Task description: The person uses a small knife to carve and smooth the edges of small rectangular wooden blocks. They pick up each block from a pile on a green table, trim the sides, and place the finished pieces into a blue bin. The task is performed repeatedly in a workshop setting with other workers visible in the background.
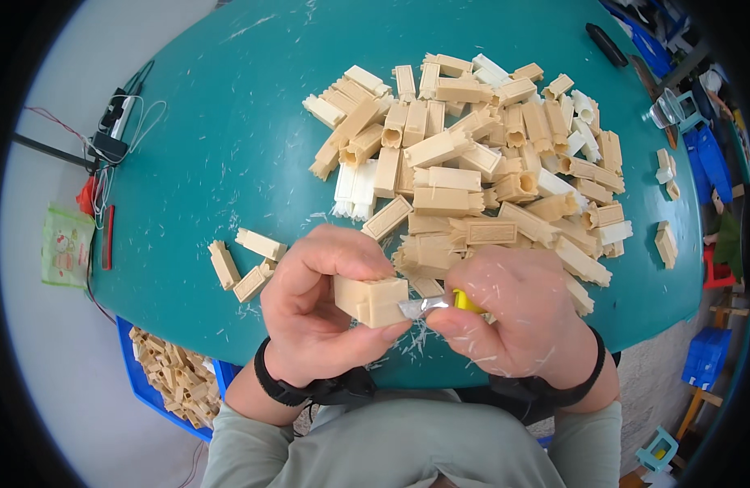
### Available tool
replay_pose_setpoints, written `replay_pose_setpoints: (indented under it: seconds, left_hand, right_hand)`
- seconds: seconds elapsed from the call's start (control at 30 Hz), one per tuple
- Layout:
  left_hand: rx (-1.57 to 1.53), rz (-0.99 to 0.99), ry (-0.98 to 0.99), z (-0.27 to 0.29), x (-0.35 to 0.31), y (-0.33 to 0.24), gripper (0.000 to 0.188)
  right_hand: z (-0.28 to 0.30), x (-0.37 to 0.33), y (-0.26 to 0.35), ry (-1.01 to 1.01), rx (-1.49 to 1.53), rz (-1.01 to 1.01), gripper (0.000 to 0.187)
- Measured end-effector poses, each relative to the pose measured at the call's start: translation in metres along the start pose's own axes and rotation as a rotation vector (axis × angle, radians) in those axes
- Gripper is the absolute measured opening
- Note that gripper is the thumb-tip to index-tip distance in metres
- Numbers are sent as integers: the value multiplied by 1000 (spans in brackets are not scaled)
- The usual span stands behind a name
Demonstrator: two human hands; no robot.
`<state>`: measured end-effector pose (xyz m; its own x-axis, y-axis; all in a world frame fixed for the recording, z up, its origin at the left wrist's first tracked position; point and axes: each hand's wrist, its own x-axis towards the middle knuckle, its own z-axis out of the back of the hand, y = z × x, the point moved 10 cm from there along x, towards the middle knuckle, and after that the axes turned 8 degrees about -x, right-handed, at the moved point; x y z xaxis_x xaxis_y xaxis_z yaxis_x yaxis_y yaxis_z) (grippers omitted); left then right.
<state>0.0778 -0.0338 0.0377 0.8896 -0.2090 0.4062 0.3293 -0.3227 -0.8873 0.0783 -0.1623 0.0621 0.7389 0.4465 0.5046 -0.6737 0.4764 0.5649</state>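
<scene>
Between the thumb and fingers of my left hand (322,305) is a beige, box-shaped molded piece (371,301), held level above the table's near edge. My right hand (513,313) is closed around a yellow-handled utility knife (466,302). Its short metal blade points left and meets the right end of the piece, close to my left thumb tip. Thin pale shavings cling to my right hand. Just beyond both hands lies a large heap of similar beige and white hollow pieces (448,201).
Several loose pieces (251,286) lie left of my left hand. A blue bin (220,376) full of beige pieces stands below the green table's (204,163) left edge. Cables and a power strip (119,122) are at far left. A black cylinder (607,45) lies far right.
</scene>
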Motion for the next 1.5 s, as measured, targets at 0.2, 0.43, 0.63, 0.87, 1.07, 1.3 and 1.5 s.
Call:
replay_pose_setpoints:
  seconds: [0.2,0.43,0.63,0.87,1.07,1.3,1.5]
  left_hand:
    - [-48,63,145,-19,-2,-3,39]
    - [-52,62,11,0,0,3,37]
    - [-52,79,-9,0,-1,5,37]
    - [-44,78,-29,2,1,5,37]
    - [-54,110,-50,3,1,9,36]
    - [-85,75,194,-25,-2,-3,35]
    - [-82,53,71,-5,1,3,38]
  right_hand:
    - [3,2,-19,-20,-36,-103,26]
    - [1,4,1,75,55,-12,27]
    - [-1,2,3,71,31,10,29]
    - [-2,0,3,56,24,30,29]
    - [-1,2,3,38,2,45,28]
    - [7,4,-34,-11,-57,-214,25]
    - [3,2,-20,23,168,-219,26]
